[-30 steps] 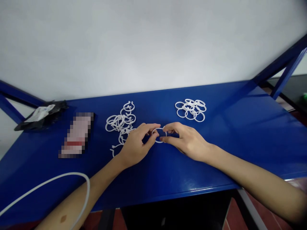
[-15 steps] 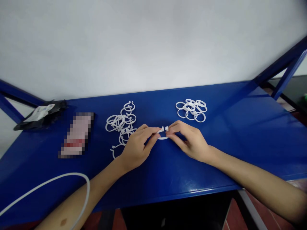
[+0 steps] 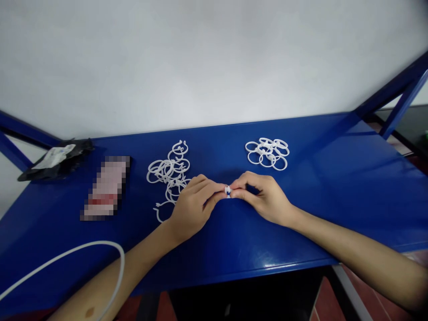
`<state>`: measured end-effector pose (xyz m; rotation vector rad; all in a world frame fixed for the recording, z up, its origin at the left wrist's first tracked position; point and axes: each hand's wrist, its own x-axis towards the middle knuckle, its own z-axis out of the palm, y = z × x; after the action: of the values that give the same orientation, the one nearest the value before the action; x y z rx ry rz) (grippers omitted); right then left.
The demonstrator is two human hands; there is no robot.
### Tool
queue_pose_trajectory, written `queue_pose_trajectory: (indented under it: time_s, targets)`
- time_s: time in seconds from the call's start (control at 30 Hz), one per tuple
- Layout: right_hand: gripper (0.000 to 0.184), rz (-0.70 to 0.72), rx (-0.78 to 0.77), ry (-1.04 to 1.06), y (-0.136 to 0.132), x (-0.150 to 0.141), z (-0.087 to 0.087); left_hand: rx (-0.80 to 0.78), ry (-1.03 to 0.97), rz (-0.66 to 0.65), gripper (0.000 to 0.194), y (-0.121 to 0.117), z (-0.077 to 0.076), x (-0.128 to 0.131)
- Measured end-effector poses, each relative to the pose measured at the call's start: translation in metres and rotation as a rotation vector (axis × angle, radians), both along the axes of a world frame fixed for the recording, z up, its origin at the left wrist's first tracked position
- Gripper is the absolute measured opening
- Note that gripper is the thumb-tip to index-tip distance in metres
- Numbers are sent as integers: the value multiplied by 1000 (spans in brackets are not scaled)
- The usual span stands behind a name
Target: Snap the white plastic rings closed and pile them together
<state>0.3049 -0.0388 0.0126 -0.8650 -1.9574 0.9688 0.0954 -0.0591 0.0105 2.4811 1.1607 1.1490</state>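
Note:
Between my fingertips, over the middle of the blue table, is a white plastic ring (image 3: 228,191), mostly covered by the fingers. My left hand (image 3: 197,203) pinches one side of it. On the opposite side, my right hand (image 3: 262,194) grips it between thumb and forefinger. The ring's two ends meet or nearly meet; whether they are latched I cannot tell. Just beyond my left hand lies a loose pile of open white rings (image 3: 167,171), partly hidden by that hand. Farther back on the right rests a cluster of closed white rings (image 3: 267,153).
On the blue table (image 3: 301,240), a pixelated flat object (image 3: 107,187) lies to the left. A black plastic bag with a white label (image 3: 55,158) sits at the far left. A white cable (image 3: 83,244) loops over my left forearm. Blue frame bars (image 3: 394,89) rise at both sides.
My hands have come closer together, squeezing the white ring so that the gap between its ends has narrowed. Both groups of rings lie as before.

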Motion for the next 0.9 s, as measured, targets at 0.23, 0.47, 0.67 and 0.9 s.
queue_pose_trajectory:
  time_s: [0.23,0.47,0.67,0.9]
  targets:
    - [7,139,246,-89,-10,1,6,331,144,-35,11,-7,-2,3]
    - [18,167,292,-197,-15,5,11,553,290,-75,11,-11,4,3]
    - [21,227,269,-222,-10,8,10,623,359,-65,8,-10,3,4]
    - [13,170,215,-154,-4,7,16,418,179,-11,11,-9,3,5]
